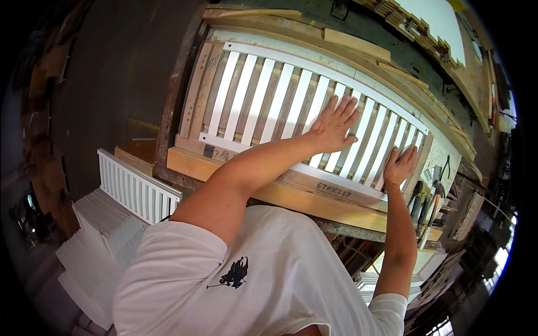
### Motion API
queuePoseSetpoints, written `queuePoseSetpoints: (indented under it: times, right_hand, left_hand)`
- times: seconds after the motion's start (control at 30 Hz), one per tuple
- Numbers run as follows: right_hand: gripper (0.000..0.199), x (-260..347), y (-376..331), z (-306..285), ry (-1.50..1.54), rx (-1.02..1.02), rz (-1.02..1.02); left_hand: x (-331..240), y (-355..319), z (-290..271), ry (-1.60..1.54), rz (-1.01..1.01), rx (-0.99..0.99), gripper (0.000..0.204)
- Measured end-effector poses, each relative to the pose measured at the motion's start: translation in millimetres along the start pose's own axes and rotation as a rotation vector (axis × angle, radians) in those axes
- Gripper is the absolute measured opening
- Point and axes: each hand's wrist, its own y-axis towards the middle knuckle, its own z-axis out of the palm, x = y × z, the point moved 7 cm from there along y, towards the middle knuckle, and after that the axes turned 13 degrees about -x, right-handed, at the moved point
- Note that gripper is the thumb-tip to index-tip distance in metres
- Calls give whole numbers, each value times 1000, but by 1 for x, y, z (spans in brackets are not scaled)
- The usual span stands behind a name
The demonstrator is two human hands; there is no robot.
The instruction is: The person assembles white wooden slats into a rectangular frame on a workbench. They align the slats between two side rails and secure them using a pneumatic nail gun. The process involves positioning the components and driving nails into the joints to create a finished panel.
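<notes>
Bright light pours onto the white slatted panel (296, 103), its slats gleaming and close to washing out! Off left, the floor (117, 84) sinks into gloom. Glare flares from bright patches (500, 259) at the far right, possibly windows, though the smeared rim makes that uncertain. Long edges bow, black swallows the corners, and the centre comes through reasonably crisp.

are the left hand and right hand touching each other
Apart. The head view shows a plain gap: the left hand and the right hand have white slats visible between them.
</notes>
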Motion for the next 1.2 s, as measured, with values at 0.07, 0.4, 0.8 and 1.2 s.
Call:
queuePoseSetpoints:
  times: [0.07,0.4,0.8,1.2]
  right_hand:
    - [67,-2,0,1,-8,3,14]
    - [69,-8,-4,9,-45,11,38]
    - [74,-10,2,-3,157,127,151]
    - [67,-174,-29,-63,-219,518,237]
  left_hand:
    - [-11,-17,0,7,20,57,72]
    - [-21,-33,2,48,13,35,73]
    - [-32,-22,-3,220,-19,124,71]
    - [-30,-24,-6,223,-11,97,70]
